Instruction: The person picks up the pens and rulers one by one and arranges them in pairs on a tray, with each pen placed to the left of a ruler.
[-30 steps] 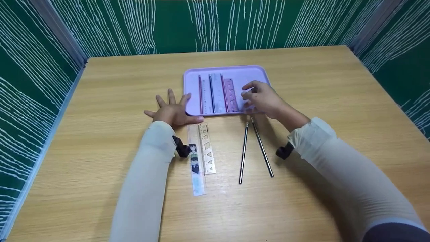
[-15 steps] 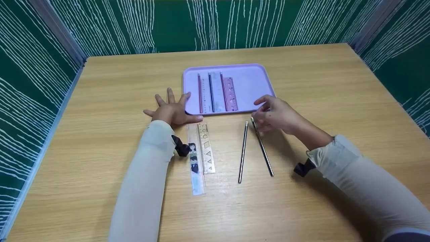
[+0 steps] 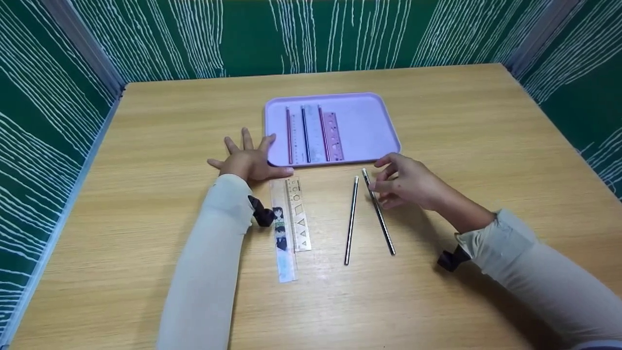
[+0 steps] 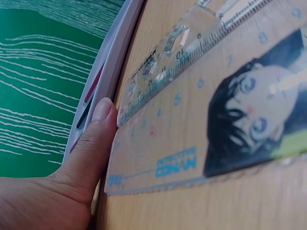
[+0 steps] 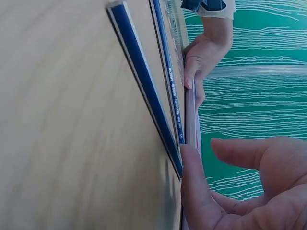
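In the head view my left hand (image 3: 245, 163) lies with spread fingers at the left front corner of a purple tray (image 3: 369, 126); its thumb touches the tray's front side. Just below that thumb, a clear ruler with cartoon figures (image 3: 287, 267) lies beside a stencil ruler (image 3: 303, 240). My right hand (image 3: 410, 184) hovers with loosely bent fingers at the top of the right-hand dark pencil (image 3: 381, 221), gripping nothing. To the left lies another dark pencil (image 3: 351, 223). From the right wrist, both pencils look blue, with the thumb (image 5: 194, 191) close to their ends.
On the tray, a red pencil (image 3: 289, 138), a clear ruler (image 3: 298, 146), a dark pencil (image 3: 305, 138), a wider clear ruler (image 3: 316, 141), another red pencil (image 3: 324, 138) and a pink stencil ruler (image 3: 333, 136) lie side by side. Green walls (image 3: 252, 39) bound the wooden table (image 3: 170, 112).
My right hand has drawn back from over the tray, toward me and to the right, down to the right-hand pencil. The left hand, rulers and pencils have stayed put.
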Action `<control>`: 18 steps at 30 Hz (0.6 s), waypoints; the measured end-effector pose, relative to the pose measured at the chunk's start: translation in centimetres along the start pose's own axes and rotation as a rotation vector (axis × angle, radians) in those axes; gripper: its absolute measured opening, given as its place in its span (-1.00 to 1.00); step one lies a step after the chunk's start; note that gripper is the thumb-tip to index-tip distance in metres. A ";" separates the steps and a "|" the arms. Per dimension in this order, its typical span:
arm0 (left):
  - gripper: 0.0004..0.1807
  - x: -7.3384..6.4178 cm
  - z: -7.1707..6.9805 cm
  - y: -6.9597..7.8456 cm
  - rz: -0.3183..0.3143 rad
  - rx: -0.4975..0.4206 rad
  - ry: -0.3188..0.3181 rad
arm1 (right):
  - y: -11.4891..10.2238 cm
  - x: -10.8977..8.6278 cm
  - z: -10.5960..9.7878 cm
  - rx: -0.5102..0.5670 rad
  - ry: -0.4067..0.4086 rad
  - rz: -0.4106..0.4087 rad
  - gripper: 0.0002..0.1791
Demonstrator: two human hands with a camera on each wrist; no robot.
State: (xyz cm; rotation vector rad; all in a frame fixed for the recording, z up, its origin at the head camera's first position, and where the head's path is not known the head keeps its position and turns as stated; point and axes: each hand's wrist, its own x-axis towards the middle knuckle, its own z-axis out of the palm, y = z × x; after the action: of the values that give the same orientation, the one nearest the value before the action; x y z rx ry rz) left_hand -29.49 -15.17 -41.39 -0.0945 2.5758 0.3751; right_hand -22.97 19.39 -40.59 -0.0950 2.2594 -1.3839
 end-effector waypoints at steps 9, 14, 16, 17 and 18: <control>0.30 0.0 0.0 0.1 0.003 0.009 0.004 | 0.6 -0.9 0.4 -0.075 0.011 -0.023 -0.21; 0.31 0.1 0.0 0.0 -0.004 0.016 0.007 | 0.9 -1.3 0.8 -0.106 0.016 -0.022 -0.17; 0.31 0.1 0.0 0.0 -0.003 0.019 0.007 | 1.0 -1.4 0.9 -0.107 0.018 -0.016 -0.17; 0.31 0.1 0.0 0.0 -0.002 0.019 0.007 | 1.0 -1.5 1.0 -0.109 0.019 -0.015 -0.15; 0.31 0.1 0.1 0.0 -0.001 0.020 0.006 | 1.0 -1.5 1.0 -0.113 0.020 -0.014 -0.15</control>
State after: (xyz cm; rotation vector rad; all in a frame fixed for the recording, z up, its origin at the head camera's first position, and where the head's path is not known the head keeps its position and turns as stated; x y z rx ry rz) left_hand -29.51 -15.15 -41.48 -0.0900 2.5851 0.3495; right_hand -20.99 19.47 -41.28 -0.1356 2.3573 -1.2696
